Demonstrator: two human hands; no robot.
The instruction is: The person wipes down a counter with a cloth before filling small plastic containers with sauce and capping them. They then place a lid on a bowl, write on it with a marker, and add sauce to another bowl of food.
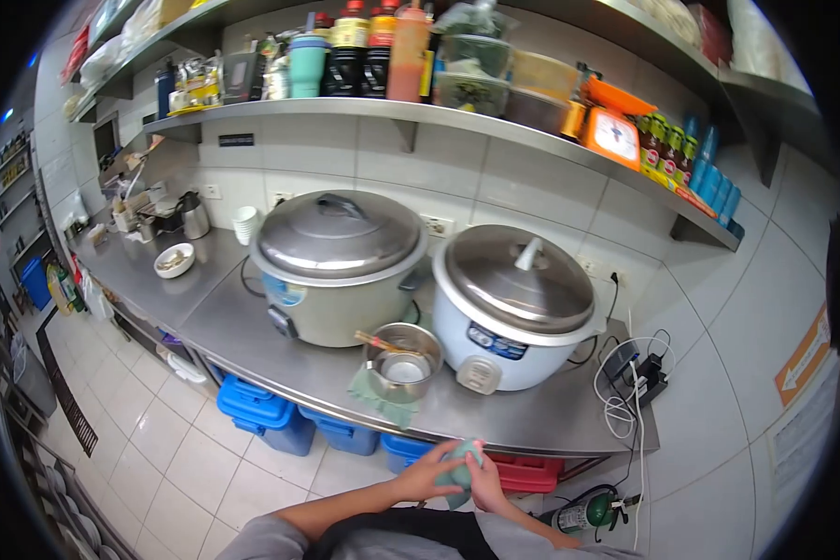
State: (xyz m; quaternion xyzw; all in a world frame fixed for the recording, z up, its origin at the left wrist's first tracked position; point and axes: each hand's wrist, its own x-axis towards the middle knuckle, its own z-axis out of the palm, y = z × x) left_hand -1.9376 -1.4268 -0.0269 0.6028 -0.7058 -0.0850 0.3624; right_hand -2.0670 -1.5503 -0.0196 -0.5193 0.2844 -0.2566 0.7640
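Note:
Close in front of my body, both hands are wrapped around a bunched green cloth [461, 473]. My left hand [426, 474] grips it from the left with curled fingers. On the other side, my right hand [485, 483] is closed on it too. A small pinkish bit shows at the top of the bundle, too small to make out. Beyond the hands, a metal pot [404, 371] with a wooden-handled utensil [383, 344] in it stands on another green cloth [383, 408] near the counter edge. Two large lidded rice cookers, one grey [331, 303] and one white [504, 359], stand behind it.
The steel counter [210, 317] runs along the tiled wall. A white bowl [175, 260] and stacked cups [245, 225] stand left. Cables and adapters [639, 373] lie right. Blue bins [271, 420] and a red lid [527, 473] sit below. Overhead, a shelf [392, 109] holds bottles and a scale [612, 137].

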